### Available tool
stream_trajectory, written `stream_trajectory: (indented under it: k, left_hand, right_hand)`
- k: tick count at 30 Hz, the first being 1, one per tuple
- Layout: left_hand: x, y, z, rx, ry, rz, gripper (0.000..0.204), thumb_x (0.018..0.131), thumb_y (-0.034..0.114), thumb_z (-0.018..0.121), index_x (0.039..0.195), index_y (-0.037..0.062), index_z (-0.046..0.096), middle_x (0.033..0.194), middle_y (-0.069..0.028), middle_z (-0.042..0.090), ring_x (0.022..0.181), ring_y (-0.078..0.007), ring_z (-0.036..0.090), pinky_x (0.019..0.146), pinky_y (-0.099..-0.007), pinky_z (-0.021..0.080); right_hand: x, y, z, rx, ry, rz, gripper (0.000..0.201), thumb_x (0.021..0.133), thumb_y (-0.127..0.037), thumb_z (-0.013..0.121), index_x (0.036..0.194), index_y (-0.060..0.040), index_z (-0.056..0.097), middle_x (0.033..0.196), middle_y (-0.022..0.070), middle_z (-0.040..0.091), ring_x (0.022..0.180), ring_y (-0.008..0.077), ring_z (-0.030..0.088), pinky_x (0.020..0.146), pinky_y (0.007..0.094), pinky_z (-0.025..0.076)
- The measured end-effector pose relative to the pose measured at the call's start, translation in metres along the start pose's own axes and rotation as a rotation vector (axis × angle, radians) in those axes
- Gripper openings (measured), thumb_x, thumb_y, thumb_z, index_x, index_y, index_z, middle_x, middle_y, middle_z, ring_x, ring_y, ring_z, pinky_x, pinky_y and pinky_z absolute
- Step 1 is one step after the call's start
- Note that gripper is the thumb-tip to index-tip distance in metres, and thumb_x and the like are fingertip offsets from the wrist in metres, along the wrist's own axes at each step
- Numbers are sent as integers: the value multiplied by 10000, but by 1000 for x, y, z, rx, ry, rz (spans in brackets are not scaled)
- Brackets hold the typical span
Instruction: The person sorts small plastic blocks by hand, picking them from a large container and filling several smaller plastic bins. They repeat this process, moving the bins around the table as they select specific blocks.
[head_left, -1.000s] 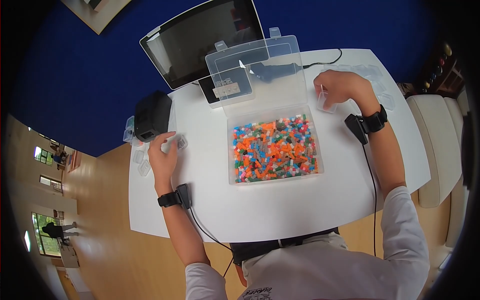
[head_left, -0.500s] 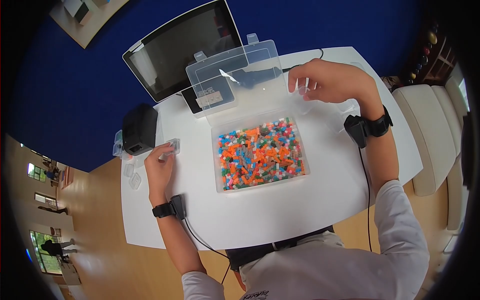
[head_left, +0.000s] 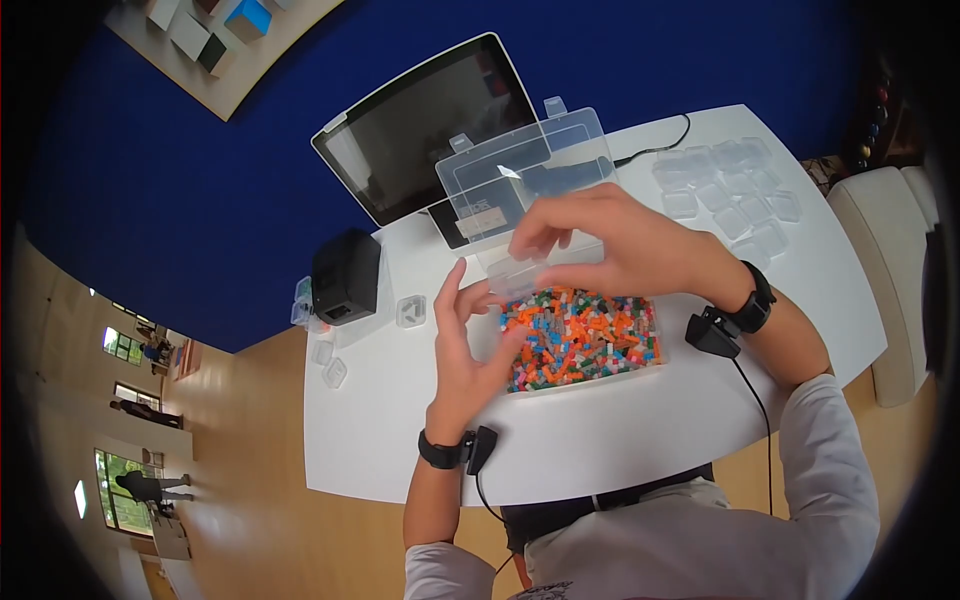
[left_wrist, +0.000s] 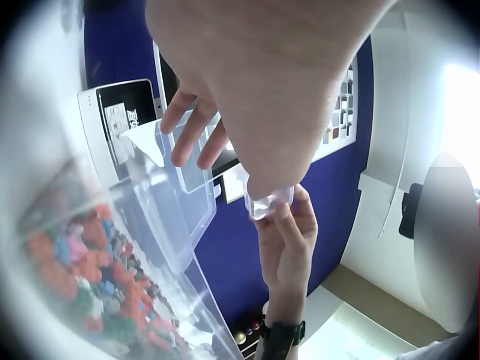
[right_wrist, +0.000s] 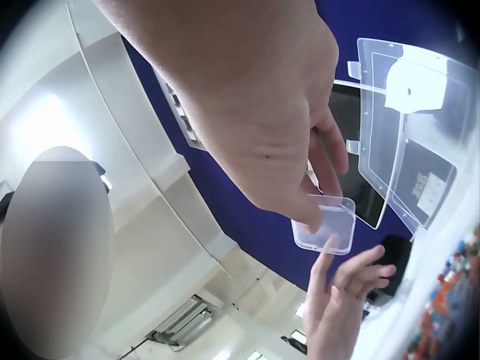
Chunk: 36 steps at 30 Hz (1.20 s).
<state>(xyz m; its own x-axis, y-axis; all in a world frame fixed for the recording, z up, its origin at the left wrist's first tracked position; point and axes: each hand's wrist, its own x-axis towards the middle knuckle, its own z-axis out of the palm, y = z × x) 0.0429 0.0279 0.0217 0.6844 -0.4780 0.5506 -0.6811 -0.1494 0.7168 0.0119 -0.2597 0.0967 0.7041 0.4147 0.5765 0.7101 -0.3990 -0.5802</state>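
Note:
My right hand [head_left: 625, 240] pinches a small clear plastic box [head_left: 516, 277] above the back left of the large clear bin of coloured bricks [head_left: 590, 340]. In the right wrist view the small box [right_wrist: 328, 225] sits between thumb and fingers, looking empty. My left hand [head_left: 468, 345] is raised beside it with spread fingers, and in the right wrist view a fingertip of the left hand [right_wrist: 337, 300] appears at the box's lower edge; whether it touches is unclear. The bin's transparent lid [head_left: 540, 165] stands up at the back.
Several small clear boxes [head_left: 735, 190] lie at the right back of the white table [head_left: 400, 440]. A small box with grey pieces [head_left: 411, 311] is left of the bin, near a black device [head_left: 346, 277]. A monitor [head_left: 430, 120] stands behind.
My right hand has brought a small clear box from the right side to over the bin. My left hand has let go of the small box at the left and moved right, towards the other hand.

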Motion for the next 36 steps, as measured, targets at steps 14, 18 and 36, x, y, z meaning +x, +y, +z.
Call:
stream_trajectory:
  k: [14,18,36]
  left_hand:
    - [-11,-11,4,79,77,144,742,823,-3,958,1485,47,628,1366,-103,693,1236,-248,742,1082,-408,600]
    - [-11,-11,5,168,164,195,718,747,14,978,1402,55,689,1365,-127,712,1212,-272,758,1003,-402,641]
    - [-8,5,12,538,94,355,525,685,51,980,1174,-47,814,1109,-147,793,927,-276,824,808,-344,667]
  right_hand:
    - [0,-7,31,314,-239,304,347,1146,-171,710,1462,-30,681,1221,144,807,966,228,795,861,371,630]
    - [-2,2,38,270,-146,150,396,1092,-189,800,1439,-24,700,1220,148,806,981,246,804,875,375,643]
    - [-5,-10,58,115,-202,291,426,913,-90,799,1299,-12,637,1009,180,795,900,314,807,817,403,642]
